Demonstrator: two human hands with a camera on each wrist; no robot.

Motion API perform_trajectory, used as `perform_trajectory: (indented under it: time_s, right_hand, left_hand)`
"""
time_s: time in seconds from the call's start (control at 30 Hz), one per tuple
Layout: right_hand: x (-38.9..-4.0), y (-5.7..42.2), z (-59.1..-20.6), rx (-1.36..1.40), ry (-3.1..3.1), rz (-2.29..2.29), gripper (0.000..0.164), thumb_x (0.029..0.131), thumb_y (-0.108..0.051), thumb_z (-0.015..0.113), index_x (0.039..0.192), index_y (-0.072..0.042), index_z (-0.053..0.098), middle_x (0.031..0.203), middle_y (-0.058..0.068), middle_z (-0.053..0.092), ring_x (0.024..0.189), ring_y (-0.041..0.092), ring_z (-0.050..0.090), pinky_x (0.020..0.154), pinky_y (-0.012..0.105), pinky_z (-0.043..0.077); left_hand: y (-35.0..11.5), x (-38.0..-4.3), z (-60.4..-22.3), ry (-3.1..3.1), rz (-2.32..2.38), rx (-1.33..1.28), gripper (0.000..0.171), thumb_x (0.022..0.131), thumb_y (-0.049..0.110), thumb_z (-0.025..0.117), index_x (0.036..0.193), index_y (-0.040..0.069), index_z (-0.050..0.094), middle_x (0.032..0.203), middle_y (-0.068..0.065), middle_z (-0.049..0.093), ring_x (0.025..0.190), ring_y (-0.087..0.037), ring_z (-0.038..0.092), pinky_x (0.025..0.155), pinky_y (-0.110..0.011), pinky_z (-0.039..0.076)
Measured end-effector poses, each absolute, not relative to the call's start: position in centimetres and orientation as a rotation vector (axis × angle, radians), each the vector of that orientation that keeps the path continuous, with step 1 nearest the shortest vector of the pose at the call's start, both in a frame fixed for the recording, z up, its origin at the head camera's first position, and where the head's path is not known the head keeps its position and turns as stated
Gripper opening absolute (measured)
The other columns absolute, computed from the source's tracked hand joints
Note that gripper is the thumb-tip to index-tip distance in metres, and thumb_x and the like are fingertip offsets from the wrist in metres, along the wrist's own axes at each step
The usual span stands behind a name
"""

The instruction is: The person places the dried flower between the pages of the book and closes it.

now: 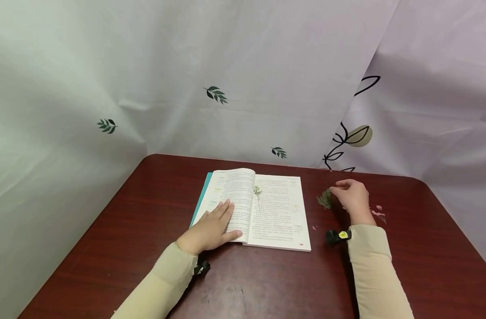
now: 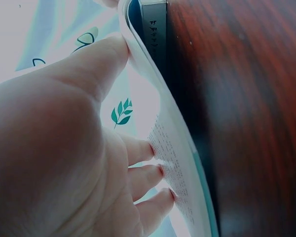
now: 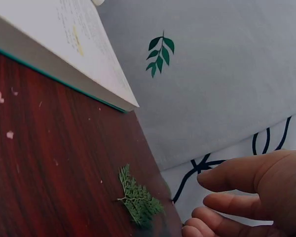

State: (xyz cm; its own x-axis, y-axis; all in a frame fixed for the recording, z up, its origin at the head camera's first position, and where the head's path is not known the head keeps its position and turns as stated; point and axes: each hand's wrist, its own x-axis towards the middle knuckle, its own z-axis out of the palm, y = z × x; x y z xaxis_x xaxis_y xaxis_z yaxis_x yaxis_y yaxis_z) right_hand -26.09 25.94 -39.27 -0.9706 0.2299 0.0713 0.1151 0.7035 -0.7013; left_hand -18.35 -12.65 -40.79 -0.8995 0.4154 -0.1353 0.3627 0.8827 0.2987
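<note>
An open book (image 1: 275, 221) with a teal cover lies on the table. On its left page rests my left hand (image 1: 213, 226), fingers spread and thumb near the inner lower part of the page. In the left wrist view, the fingertips (image 2: 163, 197) touch the printed page. A thin pressed sprig (image 1: 257, 191) with small pale blooms lies on the right page near the fold. To the right of the book, my right hand (image 1: 352, 197) is beside a green fern-like leaf (image 3: 137, 200). In the right wrist view a gap shows between thumb and fingers, and the leaf lies outside them.
Pink petals (image 1: 379, 215) are scattered right of my right wrist, with a small pink bit (image 1: 314, 227) by the book's edge. The dark red-brown table (image 1: 267, 283) meets a pale curtain (image 1: 267, 88) with leaf prints at the back and sides.
</note>
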Motion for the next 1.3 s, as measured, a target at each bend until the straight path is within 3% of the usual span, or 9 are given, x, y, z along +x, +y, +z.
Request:
perform_trajectory:
  time_s: [0.23, 0.4, 0.47, 0.6, 0.93, 1.3]
  right_hand:
    - [-26.3, 25.5, -39.5, -0.283, -2.839, 1.041, 0.039, 0.087, -0.023, 0.062, 0.111, 0.006, 0.062, 0.102, 0.024, 0.065, 0.093, 0.039, 0.056, 0.077, 0.048, 0.047]
    - [-26.4, 24.9, -39.8, -0.236, -2.927, 0.953, 0.039, 0.086, -0.02, 0.064, 0.109, 0.011, 0.061, 0.106, 0.028, 0.061, 0.099, 0.046, 0.052, 0.098, 0.062, 0.027]
    - [-26.4, 24.7, -39.9, -0.225, -2.949, 0.921, 0.039, 0.085, -0.019, 0.065, 0.108, 0.013, 0.061, 0.107, 0.029, 0.061, 0.096, 0.045, 0.055, 0.101, 0.066, 0.018]
    - [-26.4, 24.3, -40.0, -0.221, -2.961, 0.882, 0.039, 0.084, -0.017, 0.067, 0.107, 0.014, 0.061, 0.104, 0.03, 0.061, 0.088, 0.042, 0.06, 0.101, 0.068, 0.014]
    - [-26.2, 24.2, -39.9, -0.202, -3.028, 0.825, 0.039, 0.08, -0.017, 0.071, 0.102, 0.014, 0.063, 0.104, 0.029, 0.061, 0.095, 0.045, 0.056, 0.092, 0.056, 0.039]
    - [-26.3, 24.5, -40.2, -0.213, -3.049, 0.905, 0.02, 0.081, -0.016, 0.07, 0.084, 0.004, 0.067, 0.086, 0.018, 0.064, 0.081, 0.034, 0.056, 0.076, 0.048, 0.045]
  left_hand:
    - [-12.7, -18.5, -40.8, 2.853, 0.399, 0.613, 0.083, 0.092, 0.058, 0.046, 0.15, 0.004, 0.019, 0.155, -0.013, 0.015, 0.142, -0.028, 0.013, 0.107, -0.057, 0.02]
    - [-12.8, -18.4, -40.8, 2.853, 0.407, 0.614, 0.083, 0.092, 0.057, 0.046, 0.149, 0.003, 0.02, 0.155, -0.013, 0.015, 0.142, -0.029, 0.013, 0.107, -0.057, 0.02]
    - [-12.8, -18.3, -40.7, 2.854, 0.419, 0.613, 0.083, 0.092, 0.056, 0.047, 0.149, 0.002, 0.022, 0.155, -0.014, 0.016, 0.142, -0.03, 0.014, 0.107, -0.058, 0.02]
    - [-12.7, -18.4, -40.7, 2.859, 0.412, 0.616, 0.082, 0.092, 0.056, 0.047, 0.149, 0.002, 0.022, 0.155, -0.014, 0.017, 0.142, -0.03, 0.014, 0.107, -0.058, 0.02]
    - [-12.6, -18.4, -40.6, 2.86, 0.39, 0.61, 0.083, 0.092, 0.058, 0.046, 0.149, 0.003, 0.021, 0.155, -0.012, 0.016, 0.142, -0.028, 0.012, 0.108, -0.056, 0.019]
    - [-12.8, -18.4, -40.8, 2.867, 0.404, 0.628, 0.083, 0.092, 0.057, 0.046, 0.149, 0.002, 0.021, 0.154, -0.015, 0.017, 0.142, -0.03, 0.015, 0.107, -0.058, 0.02]
